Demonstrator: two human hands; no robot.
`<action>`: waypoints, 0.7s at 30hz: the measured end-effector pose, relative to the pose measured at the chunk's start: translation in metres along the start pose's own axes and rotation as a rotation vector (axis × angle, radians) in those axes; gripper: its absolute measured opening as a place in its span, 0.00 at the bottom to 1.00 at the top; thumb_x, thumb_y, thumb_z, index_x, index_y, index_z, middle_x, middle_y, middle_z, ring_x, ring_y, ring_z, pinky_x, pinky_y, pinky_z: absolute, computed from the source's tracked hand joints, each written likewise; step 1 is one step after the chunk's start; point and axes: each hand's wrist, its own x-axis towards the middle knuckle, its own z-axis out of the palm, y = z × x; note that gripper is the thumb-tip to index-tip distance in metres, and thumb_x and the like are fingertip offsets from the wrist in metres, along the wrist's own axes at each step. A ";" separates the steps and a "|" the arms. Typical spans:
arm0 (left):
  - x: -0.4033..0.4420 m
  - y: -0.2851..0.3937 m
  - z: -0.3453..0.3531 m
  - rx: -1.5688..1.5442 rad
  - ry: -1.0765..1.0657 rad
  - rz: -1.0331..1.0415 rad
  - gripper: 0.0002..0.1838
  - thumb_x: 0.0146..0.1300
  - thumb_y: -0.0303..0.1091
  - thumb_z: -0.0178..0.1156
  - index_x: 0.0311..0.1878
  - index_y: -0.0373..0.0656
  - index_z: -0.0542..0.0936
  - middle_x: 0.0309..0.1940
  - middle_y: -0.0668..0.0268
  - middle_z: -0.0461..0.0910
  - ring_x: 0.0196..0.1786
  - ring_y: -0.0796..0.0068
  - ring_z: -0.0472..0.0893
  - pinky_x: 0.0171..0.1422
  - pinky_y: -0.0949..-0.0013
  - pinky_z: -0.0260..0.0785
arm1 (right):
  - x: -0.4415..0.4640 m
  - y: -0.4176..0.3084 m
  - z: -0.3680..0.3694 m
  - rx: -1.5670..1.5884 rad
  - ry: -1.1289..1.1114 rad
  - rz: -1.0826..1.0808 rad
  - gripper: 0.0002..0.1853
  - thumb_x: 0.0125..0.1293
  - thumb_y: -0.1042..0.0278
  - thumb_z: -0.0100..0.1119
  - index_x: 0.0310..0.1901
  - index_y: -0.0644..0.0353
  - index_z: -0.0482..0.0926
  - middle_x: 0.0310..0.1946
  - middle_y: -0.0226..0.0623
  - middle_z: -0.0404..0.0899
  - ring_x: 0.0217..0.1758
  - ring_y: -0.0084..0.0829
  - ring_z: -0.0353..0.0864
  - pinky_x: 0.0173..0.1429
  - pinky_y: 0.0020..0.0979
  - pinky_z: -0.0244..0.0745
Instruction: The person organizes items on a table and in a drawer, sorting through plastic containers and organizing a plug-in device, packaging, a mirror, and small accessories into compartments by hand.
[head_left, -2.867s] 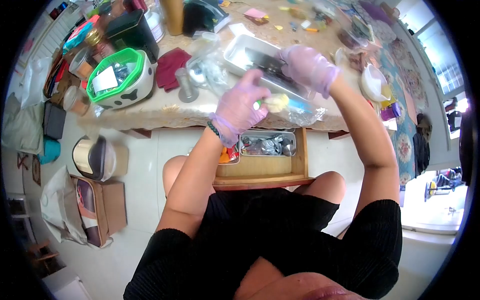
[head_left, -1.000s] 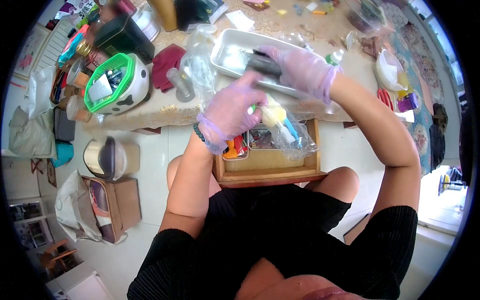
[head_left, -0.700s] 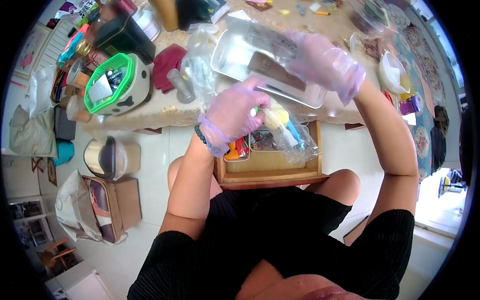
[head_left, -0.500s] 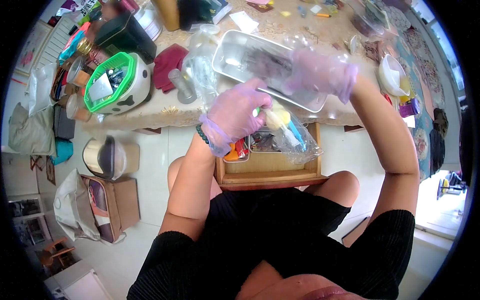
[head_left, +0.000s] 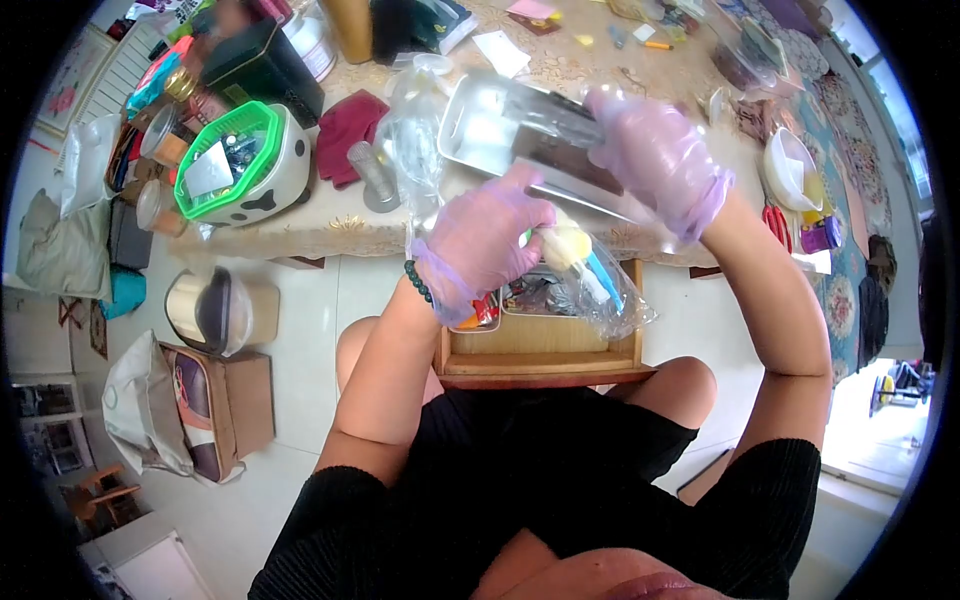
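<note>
My left hand (head_left: 485,240), in a thin purple glove, is closed on a clear plastic bag (head_left: 625,318) that hangs over the open drawer. Inside the bag show a pale yellow rounded piece (head_left: 568,246) and a blue-and-white stick-like item (head_left: 604,278). My right hand (head_left: 655,155), gloved alike, is above the right end of a white rectangular tray (head_left: 462,150). Its fingers close on a clear plastic packet (head_left: 555,115), which is blurred. A dark brown flat item (head_left: 565,165) shows in the tray below the packet; whether it is joined to it I cannot tell.
The wooden drawer (head_left: 540,365) stands open at my lap with small containers in it. On the table's left are a green-rimmed basket (head_left: 270,150), a maroon cloth (head_left: 345,135) and a clear cylinder (head_left: 375,180). Red scissors (head_left: 778,225) and a white bowl (head_left: 790,175) lie right.
My right hand has moved slightly up and right, drawing the clear packet above the tray. The dark item shows more plainly. My left hand still holds the bag, a little lower in view.
</note>
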 end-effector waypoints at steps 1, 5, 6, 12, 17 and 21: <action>-0.001 0.001 0.001 0.001 -0.001 -0.001 0.09 0.54 0.30 0.66 0.40 0.47 0.84 0.57 0.60 0.78 0.49 0.57 0.84 0.51 0.62 0.79 | -0.003 -0.003 0.001 -0.089 0.056 -0.062 0.13 0.63 0.74 0.58 0.49 0.63 0.76 0.33 0.56 0.82 0.38 0.54 0.85 0.42 0.47 0.80; -0.003 0.004 0.005 0.023 0.009 0.014 0.10 0.54 0.30 0.66 0.41 0.48 0.84 0.57 0.60 0.78 0.51 0.57 0.84 0.52 0.61 0.79 | -0.003 -0.007 0.012 -0.243 0.037 -0.162 0.13 0.63 0.72 0.58 0.49 0.60 0.77 0.34 0.51 0.82 0.39 0.49 0.85 0.42 0.44 0.80; -0.002 0.005 0.005 0.031 -0.005 0.008 0.10 0.55 0.30 0.66 0.41 0.48 0.84 0.57 0.60 0.78 0.52 0.57 0.83 0.52 0.61 0.79 | 0.000 -0.004 0.023 -0.239 0.036 -0.163 0.13 0.63 0.72 0.58 0.49 0.60 0.77 0.34 0.51 0.82 0.39 0.49 0.85 0.42 0.44 0.80; -0.002 0.004 0.005 0.023 0.005 0.030 0.08 0.54 0.30 0.66 0.39 0.46 0.84 0.58 0.59 0.77 0.55 0.56 0.83 0.54 0.60 0.78 | 0.020 0.016 0.039 -0.194 0.303 -0.709 0.34 0.59 0.68 0.63 0.69 0.46 0.68 0.52 0.41 0.78 0.49 0.41 0.82 0.48 0.39 0.80; -0.003 0.003 0.006 -0.046 0.041 0.029 0.08 0.53 0.28 0.67 0.38 0.46 0.84 0.60 0.55 0.73 0.56 0.55 0.82 0.55 0.59 0.78 | 0.038 0.030 0.038 0.175 0.096 -0.779 0.27 0.56 0.75 0.65 0.59 0.47 0.78 0.63 0.43 0.74 0.57 0.47 0.79 0.57 0.40 0.78; -0.002 0.005 0.008 -0.083 0.058 0.023 0.09 0.52 0.28 0.67 0.38 0.46 0.83 0.59 0.53 0.73 0.56 0.54 0.82 0.55 0.60 0.78 | 0.041 0.033 0.039 0.238 -0.004 -0.766 0.18 0.53 0.75 0.68 0.47 0.55 0.82 0.66 0.48 0.71 0.61 0.52 0.77 0.65 0.42 0.74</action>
